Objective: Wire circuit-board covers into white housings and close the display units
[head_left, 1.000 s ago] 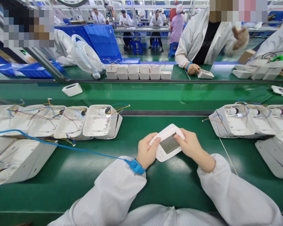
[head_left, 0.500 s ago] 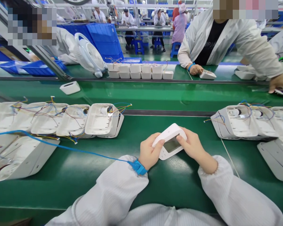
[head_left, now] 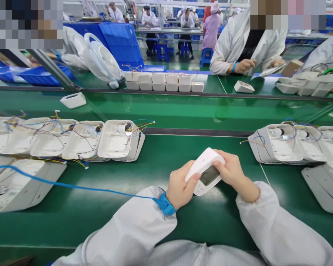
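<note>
Between my two hands, above the green work surface, is a tilted white monitor casing with a grey screen and small marks below it. My left hand grips its left side, thumb on the front face near the screen. My right hand holds the upper right side, thumb at the screen's edge. The fingers behind the casing are partly hidden. A blue wrist strap circles my left wrist, its blue cord running off to the left.
Open white housings with loose coloured wires line the left side; more housings stand at the right. A single white casing lies on the green belt ahead. Across it, a co-worker works near stacked white shells and a fan.
Both my hands have shifted slightly right and down with the casing, which is tilted more. The co-worker opposite has drawn the outstretched arm in and now holds a white piece.
</note>
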Motion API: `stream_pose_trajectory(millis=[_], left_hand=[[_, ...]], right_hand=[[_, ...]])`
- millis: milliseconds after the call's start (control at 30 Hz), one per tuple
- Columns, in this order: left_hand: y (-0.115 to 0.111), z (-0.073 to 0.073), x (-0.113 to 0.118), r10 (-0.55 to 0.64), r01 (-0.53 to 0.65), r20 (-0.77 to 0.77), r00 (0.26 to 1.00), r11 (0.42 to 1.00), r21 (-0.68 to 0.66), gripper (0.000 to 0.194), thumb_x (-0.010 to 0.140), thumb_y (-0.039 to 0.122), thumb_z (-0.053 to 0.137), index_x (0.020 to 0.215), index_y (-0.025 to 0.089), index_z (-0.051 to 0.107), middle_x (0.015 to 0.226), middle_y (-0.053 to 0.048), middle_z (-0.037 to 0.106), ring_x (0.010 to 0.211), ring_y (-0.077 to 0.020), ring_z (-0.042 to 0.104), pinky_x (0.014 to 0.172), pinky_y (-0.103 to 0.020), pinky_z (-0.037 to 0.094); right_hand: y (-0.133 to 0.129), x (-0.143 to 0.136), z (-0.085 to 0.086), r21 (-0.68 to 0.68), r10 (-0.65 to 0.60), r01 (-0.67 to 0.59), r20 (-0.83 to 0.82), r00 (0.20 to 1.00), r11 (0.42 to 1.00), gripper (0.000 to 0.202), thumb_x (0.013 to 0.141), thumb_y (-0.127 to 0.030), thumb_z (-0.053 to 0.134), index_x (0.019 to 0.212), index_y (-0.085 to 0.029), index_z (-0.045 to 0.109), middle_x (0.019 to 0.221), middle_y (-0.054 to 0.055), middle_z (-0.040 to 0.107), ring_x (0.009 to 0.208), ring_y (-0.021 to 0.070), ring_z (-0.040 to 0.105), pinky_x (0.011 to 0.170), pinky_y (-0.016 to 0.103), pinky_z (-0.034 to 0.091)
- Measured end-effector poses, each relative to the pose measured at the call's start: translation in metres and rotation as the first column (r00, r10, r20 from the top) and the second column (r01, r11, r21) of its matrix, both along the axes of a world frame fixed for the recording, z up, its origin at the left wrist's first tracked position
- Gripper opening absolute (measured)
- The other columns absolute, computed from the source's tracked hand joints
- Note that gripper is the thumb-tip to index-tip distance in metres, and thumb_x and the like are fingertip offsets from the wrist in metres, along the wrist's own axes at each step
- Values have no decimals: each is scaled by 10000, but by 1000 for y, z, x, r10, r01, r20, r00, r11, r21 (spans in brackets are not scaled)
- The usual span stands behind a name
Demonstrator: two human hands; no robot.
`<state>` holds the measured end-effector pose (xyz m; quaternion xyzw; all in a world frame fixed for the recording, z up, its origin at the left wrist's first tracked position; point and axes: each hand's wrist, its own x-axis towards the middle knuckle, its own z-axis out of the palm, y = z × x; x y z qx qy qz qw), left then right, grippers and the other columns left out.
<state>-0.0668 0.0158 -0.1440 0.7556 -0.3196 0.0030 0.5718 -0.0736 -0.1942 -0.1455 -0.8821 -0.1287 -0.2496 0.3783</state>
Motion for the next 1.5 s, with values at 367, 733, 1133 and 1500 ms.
stream_pose_trajectory(millis=[367,733,1133,1500], left_hand=[[3,-5,18,-3,4,44,999,1000,-25,263,950,271,511,1192,209,592,1054,-6,662,894,-122,620,775,-205,450],[4,-17,40,227,-288,-245,943,924,-250,439,950,487,484,1135,117,630,1000,-89,672,861,-180,624,717,-262,483],[2,-17,33,103,-97,67,992,992,-79,781,774,466,738,1418,222,370,1419,-117,426,1291,-267,431,1095,-421,350],[1,-15,34,67,-67,231,971,998,-9,686,708,496,782,1243,200,469,1239,-117,511,1173,-262,494,1016,-423,409]], right_hand=[[4,4,-13,157,-28,38,-66,997,987,509,935,-580,469,1103,-139,658,998,75,693,865,193,663,732,274,510],[27,3,-28,639,402,-68,-394,826,766,562,786,-531,697,1161,-136,560,1150,138,640,999,254,643,884,403,536],[21,-8,-2,75,82,-87,78,994,993,429,771,-275,757,1175,-222,623,1070,52,625,937,166,606,798,286,497],[22,-9,-9,-49,124,-119,111,986,992,392,835,-290,683,1213,-221,602,1083,62,648,959,191,619,814,320,505]])
